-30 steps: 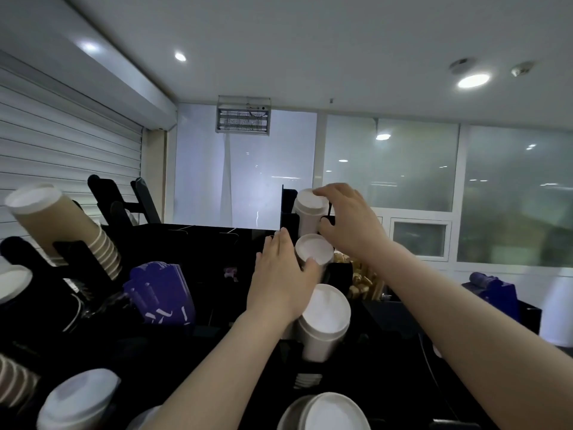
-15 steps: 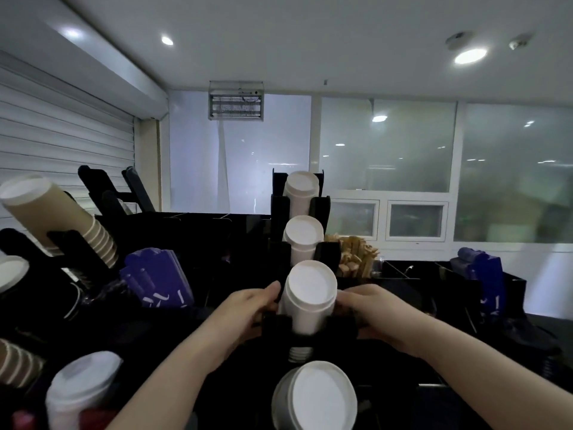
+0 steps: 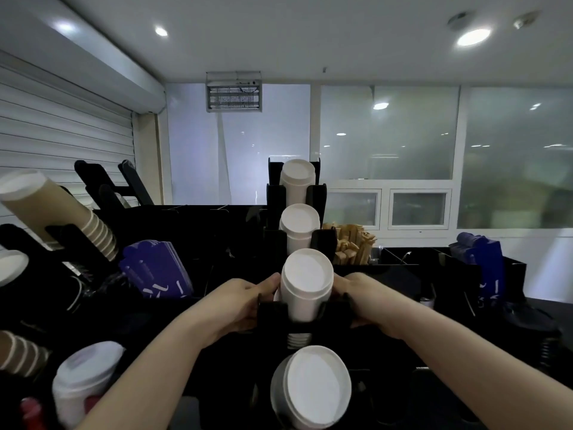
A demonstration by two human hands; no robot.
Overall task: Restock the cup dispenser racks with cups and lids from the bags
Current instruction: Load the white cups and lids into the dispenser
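Observation:
A black dispenser rack (image 3: 272, 315) stands straight ahead and holds a column of white cup stacks lying with their white ends toward me: a top stack (image 3: 297, 181), a second stack (image 3: 299, 225), a third stack (image 3: 307, 283) and a large lowest stack (image 3: 313, 389). My left hand (image 3: 238, 302) grips the third stack from its left, thumb against its side. From the right, my right hand (image 3: 366, 299) grips the same stack. The rack's brackets hide the fingertips of both hands.
A brown ribbed cup stack (image 3: 46, 209) slants in a rack at the left. Purple sleeves (image 3: 155, 268) stand beside it. A white cup stack (image 3: 83, 380) sits lower left. Wooden stirrers (image 3: 353, 246) and black bins lie behind the rack, more purple sleeves (image 3: 483, 262) at the right.
One second ago my hands were on the top two stacks. They dropped to the third stack's sides and have stayed there since, closing in slightly.

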